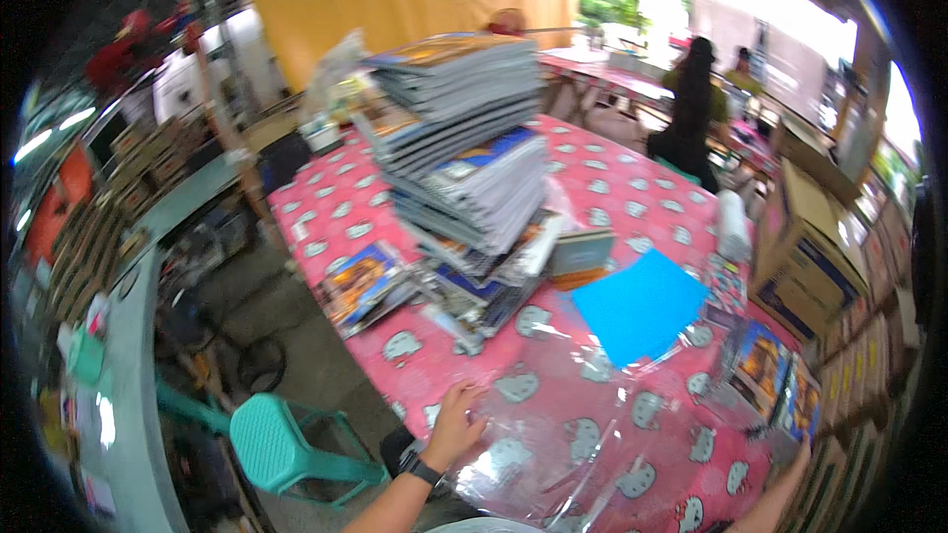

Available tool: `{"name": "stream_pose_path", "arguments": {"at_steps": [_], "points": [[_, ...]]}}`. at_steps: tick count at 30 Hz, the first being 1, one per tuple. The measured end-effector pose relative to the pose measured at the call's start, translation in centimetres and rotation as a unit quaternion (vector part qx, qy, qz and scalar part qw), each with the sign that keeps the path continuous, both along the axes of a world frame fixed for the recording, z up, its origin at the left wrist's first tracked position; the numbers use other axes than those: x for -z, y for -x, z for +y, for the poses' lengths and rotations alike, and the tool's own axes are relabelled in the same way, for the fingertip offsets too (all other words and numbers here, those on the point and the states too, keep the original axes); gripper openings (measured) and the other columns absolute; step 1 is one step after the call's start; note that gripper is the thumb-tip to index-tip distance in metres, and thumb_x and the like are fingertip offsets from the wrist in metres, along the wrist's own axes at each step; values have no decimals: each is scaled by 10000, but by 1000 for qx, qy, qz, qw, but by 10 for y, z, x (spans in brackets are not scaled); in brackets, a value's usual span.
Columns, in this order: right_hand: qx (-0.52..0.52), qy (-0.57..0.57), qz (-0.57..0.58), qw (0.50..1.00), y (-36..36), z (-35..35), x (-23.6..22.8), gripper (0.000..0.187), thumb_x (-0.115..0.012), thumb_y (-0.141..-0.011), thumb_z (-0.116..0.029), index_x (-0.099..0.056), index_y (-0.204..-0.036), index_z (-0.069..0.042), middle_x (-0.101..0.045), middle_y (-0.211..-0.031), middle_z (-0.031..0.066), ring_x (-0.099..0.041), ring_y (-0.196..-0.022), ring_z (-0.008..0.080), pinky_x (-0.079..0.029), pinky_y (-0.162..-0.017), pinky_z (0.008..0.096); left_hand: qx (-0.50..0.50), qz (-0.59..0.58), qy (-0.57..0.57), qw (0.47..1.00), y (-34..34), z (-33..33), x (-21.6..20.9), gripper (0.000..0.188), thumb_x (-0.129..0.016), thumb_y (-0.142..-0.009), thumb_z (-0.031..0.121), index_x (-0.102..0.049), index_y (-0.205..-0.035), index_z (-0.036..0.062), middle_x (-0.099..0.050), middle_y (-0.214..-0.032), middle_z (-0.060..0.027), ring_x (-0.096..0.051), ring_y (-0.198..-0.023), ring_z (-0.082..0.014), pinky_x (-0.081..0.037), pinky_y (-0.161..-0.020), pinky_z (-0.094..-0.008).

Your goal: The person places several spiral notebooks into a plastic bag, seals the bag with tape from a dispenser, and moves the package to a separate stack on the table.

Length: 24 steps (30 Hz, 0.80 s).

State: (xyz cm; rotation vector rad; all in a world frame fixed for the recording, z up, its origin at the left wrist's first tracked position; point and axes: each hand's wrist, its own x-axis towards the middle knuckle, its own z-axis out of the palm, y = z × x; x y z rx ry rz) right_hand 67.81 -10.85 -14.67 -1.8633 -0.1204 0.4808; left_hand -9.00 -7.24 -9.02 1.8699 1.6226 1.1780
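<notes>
My left hand [456,429], with a dark watch on its wrist, rests at the near left edge of a clear plastic sheet [533,424]. Its fingers are apart, and I see nothing held in them. At the right edge of the table, my right hand [802,452] is beside plastic-wrapped books [755,380] with orange and blue covers; its fingers are mostly hidden. A bright blue sheet [642,306] lies beyond the plastic. Behind it leans a tall, uneven stack of books [464,138].
A pink patterned cloth [632,202] covers the table. Wrapped books [365,281] lie at its left edge. An open cardboard box [805,247] stands on the right, near a clear roll [732,227]. A green stool [281,444] stands left. A person [694,118] sits farther back.
</notes>
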Motion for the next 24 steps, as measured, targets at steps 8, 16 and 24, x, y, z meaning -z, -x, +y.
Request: {"name": "stream_pose_path", "arguments": {"at_steps": [8, 16, 24], "points": [[-213, -354, -215, 885, 210, 151, -147, 370, -570, -809, -199, -548, -1139, -34, -579, -1088, 118, -554, -941, 186, -448, -747, 272, -232, -38, -27, 972, 105, -12, 18, 329, -632, -698, 82, -599, -1024, 52, -578, -1011, -150, -537, -984, -312, -419, -883, -372], [-865, -40, 77, 495, 630, 133, -135, 366, -570, -877, -198, -520, -1182, -1, -605, -1098, 98, -571, -1016, 176, -458, -829, 284, -324, -35, -28, 945, 261, 39, 3, 339, -613, -780, 220, -588, -1049, 17, -586, -1011, -175, -543, -983, -326, -431, -852, -381], [-613, -3, 420, 669, 865, 194, 8, 385, -594, -858, -223, -489, -1161, -9, -572, -1092, 114, -560, -989, 253, -434, -906, 401, -225, 62, -4, 972, 346, 166, 4, 584, -602, -798, 353, -464, -1210, -37, -532, -1153, -248, -508, -1067, -364, -413, -898, -420]]}}
